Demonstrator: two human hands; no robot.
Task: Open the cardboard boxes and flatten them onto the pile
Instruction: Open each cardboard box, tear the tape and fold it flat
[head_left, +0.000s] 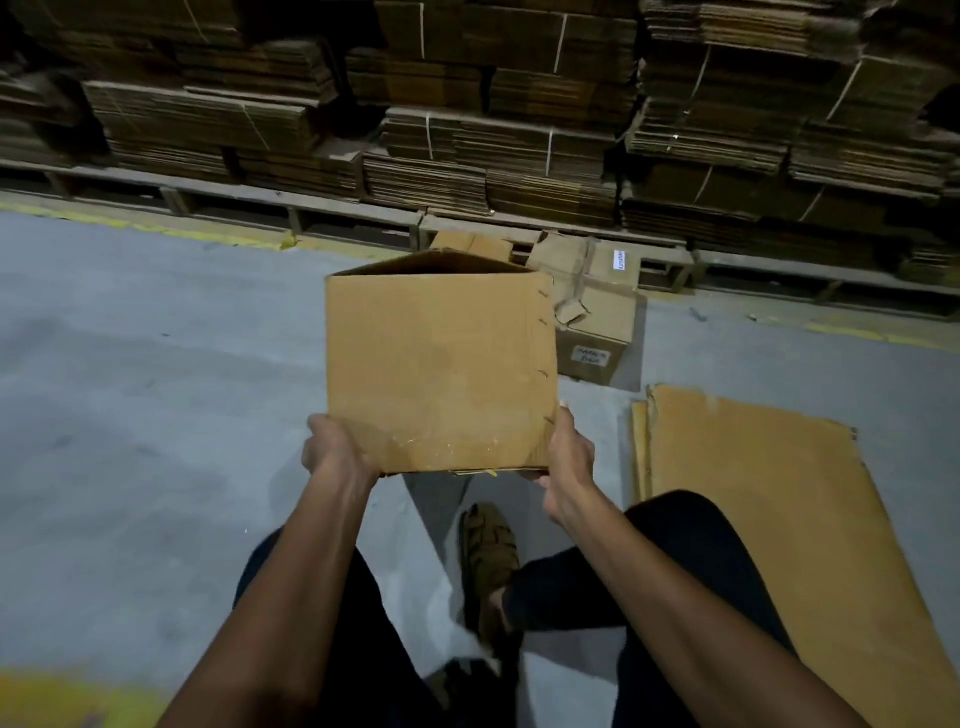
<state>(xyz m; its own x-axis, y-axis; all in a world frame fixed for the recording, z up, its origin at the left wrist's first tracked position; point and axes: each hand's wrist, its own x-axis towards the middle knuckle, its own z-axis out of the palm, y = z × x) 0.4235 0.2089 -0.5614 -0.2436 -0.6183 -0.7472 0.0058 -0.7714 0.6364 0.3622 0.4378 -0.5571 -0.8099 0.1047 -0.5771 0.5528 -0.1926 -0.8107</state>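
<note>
- Both hands grip one cardboard box (441, 364) by its near bottom corners: left hand (335, 449) at the left corner, right hand (569, 457) at the right, lifted clear of the grey floor (156, 389).
- Its far end gapes open.
- Flattened cardboard pile (779, 519) lies on the floor to the right.
- Another box (597, 317) sits behind, with two white labels, writing unreadable.
- Bundled cardboard stacks (493, 130) line the back.
</note>
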